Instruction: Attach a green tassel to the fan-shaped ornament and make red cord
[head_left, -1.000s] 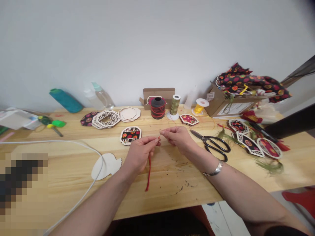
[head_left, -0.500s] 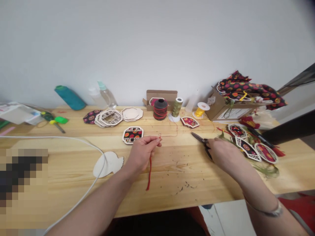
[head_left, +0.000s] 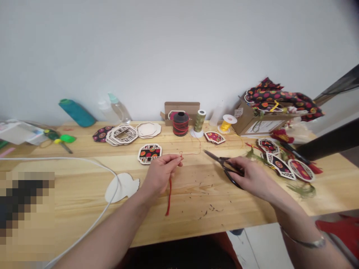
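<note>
Between thumb and forefinger, my left hand point(head_left: 164, 172) pinches a red cord point(head_left: 168, 198), whose tail hangs down below the palm. A small loop stands above the fingertips, and a thin thread point(head_left: 193, 153) runs from there to the right. My right hand point(head_left: 249, 177) is closed on the handles of black-handled scissors point(head_left: 223, 160), blades pointing left toward the thread. Just behind my left hand lies an octagonal wooden frame point(head_left: 150, 154) with patterned fabric inside.
At the back stand a red cord spool point(head_left: 181, 125), a green thread spool point(head_left: 199, 122) and a yellow spool point(head_left: 227, 123). A cardboard box point(head_left: 246, 123) with fabric is at right, beside finished ornaments point(head_left: 280, 166). A white cable point(head_left: 109, 201) crosses the left side.
My right hand has moved left with the scissors, lifting them toward the thread, and their handles now show more. My left hand keeps its pinch on the cord. The view has shifted slightly.
</note>
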Demonstrator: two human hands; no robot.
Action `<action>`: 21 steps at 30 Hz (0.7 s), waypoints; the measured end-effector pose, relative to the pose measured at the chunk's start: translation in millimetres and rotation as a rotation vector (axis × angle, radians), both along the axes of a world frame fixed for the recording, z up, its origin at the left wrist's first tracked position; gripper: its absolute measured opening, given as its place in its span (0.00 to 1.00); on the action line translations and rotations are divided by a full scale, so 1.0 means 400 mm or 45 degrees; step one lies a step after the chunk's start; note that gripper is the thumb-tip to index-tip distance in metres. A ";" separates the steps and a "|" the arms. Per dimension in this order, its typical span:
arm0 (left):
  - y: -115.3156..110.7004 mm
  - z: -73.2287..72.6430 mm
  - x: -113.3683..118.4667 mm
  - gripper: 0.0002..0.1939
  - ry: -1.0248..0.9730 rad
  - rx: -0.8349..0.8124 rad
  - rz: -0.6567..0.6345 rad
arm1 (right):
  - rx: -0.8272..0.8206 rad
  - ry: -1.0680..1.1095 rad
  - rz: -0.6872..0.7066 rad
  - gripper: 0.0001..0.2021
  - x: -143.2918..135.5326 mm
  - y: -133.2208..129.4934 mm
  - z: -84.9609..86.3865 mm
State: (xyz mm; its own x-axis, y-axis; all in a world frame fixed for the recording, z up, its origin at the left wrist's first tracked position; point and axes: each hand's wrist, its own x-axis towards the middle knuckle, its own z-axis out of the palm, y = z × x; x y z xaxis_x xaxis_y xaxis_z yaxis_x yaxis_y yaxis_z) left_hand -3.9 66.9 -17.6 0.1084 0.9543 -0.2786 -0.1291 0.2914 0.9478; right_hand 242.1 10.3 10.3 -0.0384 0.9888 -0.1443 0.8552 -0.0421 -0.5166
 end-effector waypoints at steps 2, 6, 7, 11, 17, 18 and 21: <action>-0.001 -0.002 -0.001 0.11 0.009 0.003 -0.010 | -0.125 0.366 0.080 0.12 -0.029 0.002 0.001; -0.002 -0.001 -0.003 0.11 0.023 0.012 -0.018 | -0.238 0.564 0.216 0.18 -0.075 0.026 0.015; -0.001 -0.001 -0.003 0.11 0.026 0.016 -0.015 | -0.258 0.541 0.283 0.19 -0.080 0.037 0.022; 0.002 0.001 -0.004 0.12 0.018 0.013 0.015 | -0.423 0.439 0.497 0.23 -0.084 0.088 0.044; 0.007 -0.002 -0.005 0.12 0.003 0.016 0.021 | -0.478 0.567 0.443 0.26 -0.097 0.115 0.030; 0.007 -0.002 -0.004 0.12 0.012 0.017 0.011 | -0.449 0.612 0.437 0.27 -0.100 0.112 0.025; 0.004 0.000 -0.001 0.11 0.016 0.011 -0.023 | -0.378 0.679 0.448 0.27 -0.105 0.100 0.014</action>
State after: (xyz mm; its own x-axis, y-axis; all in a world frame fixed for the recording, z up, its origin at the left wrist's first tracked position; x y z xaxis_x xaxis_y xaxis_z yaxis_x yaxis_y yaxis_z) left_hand -4.4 68.5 -17.7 0.1224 0.9545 -0.2719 -0.1116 0.2855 0.9519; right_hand 200.0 50.4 15.9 -0.4890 0.8266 -0.2787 0.4776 -0.0137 -0.8785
